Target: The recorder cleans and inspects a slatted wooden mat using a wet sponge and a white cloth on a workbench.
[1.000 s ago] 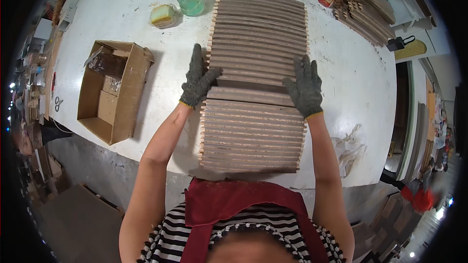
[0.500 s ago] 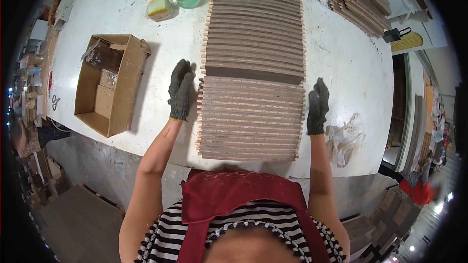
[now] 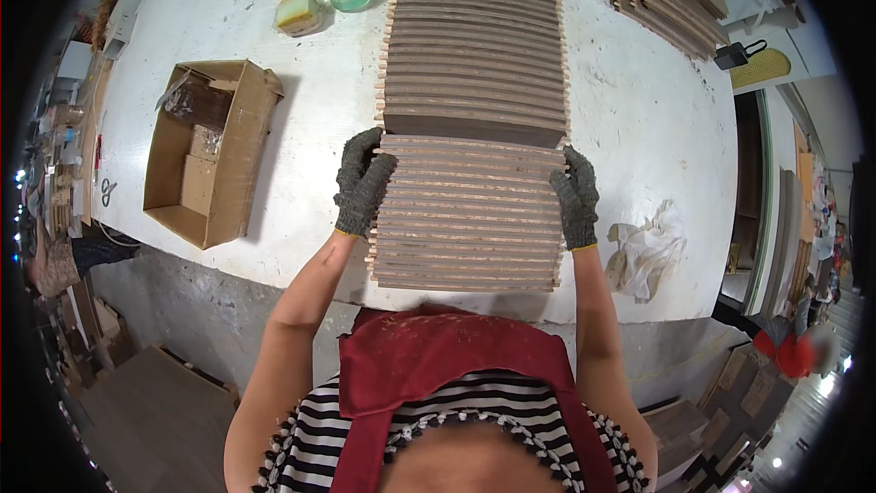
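On the white table (image 3: 315, 100): near slat row (image 3: 465, 219), with the far slat row (image 3: 470, 46) at its twelve o'clock.
Slats: likely stiff singly, heavyish and loose together; notched ends look chippable.
Hold: best at both ends, squeezed inward.
Left hand (image 3: 363, 184): gloved, half-curled at the ends; near row at three o'clock.
Right hand (image 3: 575, 199): likewise, row at nine; cannot tell whether either grips.

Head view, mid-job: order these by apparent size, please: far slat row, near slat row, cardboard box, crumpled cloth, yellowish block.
Largest to smallest:
1. Far slat row and near slat row: too alike to rank
2. Cardboard box
3. Crumpled cloth
4. Yellowish block
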The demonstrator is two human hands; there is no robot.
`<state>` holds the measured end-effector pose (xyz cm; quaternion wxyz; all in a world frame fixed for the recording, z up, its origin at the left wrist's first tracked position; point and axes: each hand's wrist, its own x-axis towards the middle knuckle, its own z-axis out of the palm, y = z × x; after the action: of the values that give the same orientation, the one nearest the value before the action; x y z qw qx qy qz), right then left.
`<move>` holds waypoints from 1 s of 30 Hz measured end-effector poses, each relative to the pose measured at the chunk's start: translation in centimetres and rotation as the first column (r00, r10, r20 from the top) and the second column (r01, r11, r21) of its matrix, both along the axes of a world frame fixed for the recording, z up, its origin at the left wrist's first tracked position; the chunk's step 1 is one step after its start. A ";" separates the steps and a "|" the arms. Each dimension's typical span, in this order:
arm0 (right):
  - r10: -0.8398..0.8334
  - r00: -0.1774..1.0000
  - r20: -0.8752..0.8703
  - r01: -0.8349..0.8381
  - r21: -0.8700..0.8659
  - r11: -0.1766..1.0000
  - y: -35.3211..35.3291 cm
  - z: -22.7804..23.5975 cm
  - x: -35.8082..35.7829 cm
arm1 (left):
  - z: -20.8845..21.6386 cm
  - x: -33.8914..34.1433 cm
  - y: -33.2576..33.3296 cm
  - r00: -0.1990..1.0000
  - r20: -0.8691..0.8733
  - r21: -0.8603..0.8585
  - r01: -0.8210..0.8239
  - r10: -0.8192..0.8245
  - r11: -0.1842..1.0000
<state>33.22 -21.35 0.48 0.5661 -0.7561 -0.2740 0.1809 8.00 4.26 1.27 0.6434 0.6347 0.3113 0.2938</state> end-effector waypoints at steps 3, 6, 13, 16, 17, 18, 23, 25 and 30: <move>0.004 1.000 -0.007 -0.004 0.021 1.000 -0.4 -0.9 0.0 | -0.2 -0.3 -0.4 1.000 -0.004 0.026 -0.002 0.002 1.000; 0.024 0.997 0.079 -0.024 -0.005 1.000 -0.6 -1.2 0.4 | -0.3 -0.2 -0.4 0.999 -0.036 0.054 -0.004 0.006 0.999; -0.147 0.973 -0.180 0.153 0.020 0.988 2.4 -0.9 1.8 | -1.7 1.7 1.9 0.972 -0.202 0.107 -0.104 0.124 0.989; -0.147 0.975 -0.165 0.139 -0.056 0.989 2.7 -0.7 2.0 | -1.4 1.8 2.4 0.971 -0.219 0.053 -0.089 0.099 0.995; -0.141 0.985 -0.103 0.124 -0.161 0.979 2.5 -0.7 2.0 | -1.2 1.7 2.4 0.967 -0.245 0.020 -0.072 0.075 0.997; -0.142 0.984 -0.103 0.124 -0.163 0.979 2.2 -0.7 2.0 | -1.0 1.5 2.2 0.966 -0.246 0.018 -0.072 0.074 0.997; -0.248 0.960 -0.128 0.250 -0.001 0.968 -1.7 -0.9 1.0 | 0.3 -1.6 0.1 0.978 -0.057 -0.170 -0.207 0.200 0.963; -0.239 0.969 -0.069 0.244 0.095 0.965 -3.9 -1.2 -1.0 | -2.3 -5.3 -1.0 0.986 0.086 -0.196 -0.123 0.142 0.973; -0.119 0.993 -0.029 0.119 0.011 0.993 -5.3 -1.8 -3.4 | 0.0 -5.7 -4.3 0.999 0.030 -0.143 -0.017 0.021 0.990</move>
<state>29.82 -26.68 -1.33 0.5845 -0.7648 -0.2215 0.1560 2.29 -0.09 1.26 0.6892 0.5792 0.3275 0.2869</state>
